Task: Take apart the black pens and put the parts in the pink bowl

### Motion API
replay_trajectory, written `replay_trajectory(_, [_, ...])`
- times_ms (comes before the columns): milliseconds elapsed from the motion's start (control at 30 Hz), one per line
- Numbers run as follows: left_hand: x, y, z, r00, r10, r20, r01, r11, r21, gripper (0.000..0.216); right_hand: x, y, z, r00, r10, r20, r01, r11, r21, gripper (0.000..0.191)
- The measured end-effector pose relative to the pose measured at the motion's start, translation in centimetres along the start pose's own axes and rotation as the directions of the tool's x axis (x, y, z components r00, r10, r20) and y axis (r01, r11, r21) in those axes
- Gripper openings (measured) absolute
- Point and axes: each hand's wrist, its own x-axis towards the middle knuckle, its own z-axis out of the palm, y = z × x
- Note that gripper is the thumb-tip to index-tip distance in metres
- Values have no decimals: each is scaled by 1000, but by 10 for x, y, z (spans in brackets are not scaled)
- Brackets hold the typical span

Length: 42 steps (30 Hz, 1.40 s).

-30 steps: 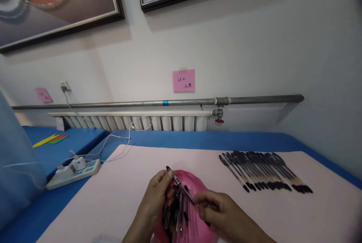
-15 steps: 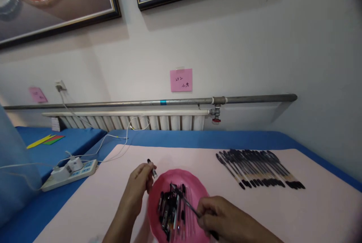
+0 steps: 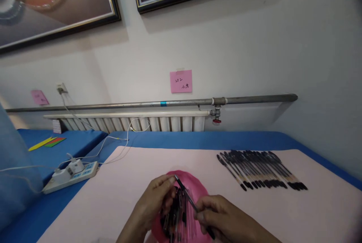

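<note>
A pink bowl (image 3: 198, 183) with several dark pens and pen parts sits on the pale pink sheet (image 3: 135, 167) in front of me. Over the bowl, my right hand (image 3: 223, 220) is closed round the lower part of a thin black pen (image 3: 187, 196) that slants up to the left. My left hand (image 3: 155, 201) pinches a small cap at the pen's upper end. Both hands cover much of the bowl's contents.
A neat row of several capped black pens (image 3: 260, 169) lies on the sheet at the right. A white power strip (image 3: 72, 173) with plugs and cables rests on the blue cloth (image 3: 175, 139) at the left. A radiator (image 3: 135, 122) and pipe run along the wall behind.
Half a second ago my left hand held the small cap out to the left of the bowl; it has come back and met the pen's upper end. My right hand has hardly moved.
</note>
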Motion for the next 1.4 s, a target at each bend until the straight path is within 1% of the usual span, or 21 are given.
replay_trajectory(67, [0, -1, 4, 996, -30, 88, 45, 983, -176, 35, -1, -3, 3, 999, 14, 28, -15, 1000, 16, 7])
replay_trajectory(100, [0, -2, 6, 995, -22, 100, 46, 970, -239, 37, -2, -4, 4, 999, 20, 41, -21, 1000, 20, 8])
replay_trajectory(200, [3, -4, 8, 998, 45, 41, -29, 940, -339, 34, -3, -6, 6, 998, 18, 66, -20, 999, 26, 9])
replay_trajectory(267, [3, -4, 7, 997, 74, 20, -62, 933, -356, 30, -3, -6, 6, 996, 12, 88, -16, 999, 39, 10])
replay_trajectory(400, [2, -2, 5, 994, 101, 30, -84, 930, -357, 29, -2, -2, 6, 993, -16, 113, 5, 995, 95, 12])
replay_trajectory(500, [2, -2, 5, 992, 128, -4, -122, 933, -340, 29, 1, 3, 7, 994, -63, 85, 51, 989, 138, 9])
replay_trajectory(567, [2, -2, 6, 990, 138, -29, -140, 935, -325, 29, 5, 6, 7, 995, -80, 59, 71, 987, 141, 15])
replay_trajectory(633, [2, -2, 7, 988, 147, -41, -152, 933, -326, 29, 7, 7, 8, 997, -64, 43, 57, 986, 160, 19])
replay_trajectory(700, [3, -1, 7, 987, 156, -47, -163, 926, -340, 28, 8, 6, 8, 997, -36, 73, 19, 975, 222, 19])
replay_trajectory(733, [2, 0, 7, 986, 158, -53, -166, 923, -347, 27, 7, 6, 9, 993, -26, 115, -5, 965, 262, 21])
replay_trajectory(800, [3, 0, 6, 985, 156, -69, -171, 920, -353, 27, 6, 5, 9, 985, -28, 172, -29, 946, 321, 29])
replay_trajectory(833, [3, 0, 6, 985, 156, -77, -173, 920, -351, 27, 5, 5, 10, 984, -35, 173, -24, 943, 333, 30])
replay_trajectory(900, [3, 0, 5, 982, 165, -93, -187, 920, -345, 26, 5, 5, 10, 990, -61, 127, 17, 946, 323, 26])
replay_trajectory(967, [3, -1, 5, 979, 178, -103, -203, 917, -342, 25, 6, 5, 10, 993, -110, 30, 96, 949, 299, 22])
replay_trajectory(1033, [3, 0, 6, 976, 187, -108, -214, 913, -348, 23, 5, 3, 12, 991, -128, -48, 137, 933, 332, 24])
replay_trajectory(1100, [3, 0, 6, 976, 194, -99, -217, 909, -355, 22, 2, 1, 14, 996, -76, -36, 85, 903, 422, 23])
replay_trajectory(1167, [3, 0, 6, 977, 196, -87, -214, 909, -357, 22, 0, -1, 16, 998, -8, 64, -23, 878, 477, 27])
replay_trajectory(1233, [3, 0, 6, 978, 192, -85, -210, 913, -351, 22, -1, 0, 16, 994, 8, 108, -59, 877, 476, 27])
replay_trajectory(1267, [3, 0, 6, 978, 189, -89, -209, 914, -347, 22, 0, 2, 15, 996, -2, 90, -41, 882, 470, 23])
replay_trajectory(1333, [2, 0, 7, 976, 190, -103, -214, 914, -345, 22, 2, 5, 15, 999, -42, 8, 34, 891, 454, 15])
replay_trajectory(1400, [2, 0, 7, 975, 194, -109, -220, 910, -351, 23, 4, 5, 15, 996, -67, -65, 89, 880, 466, 20])
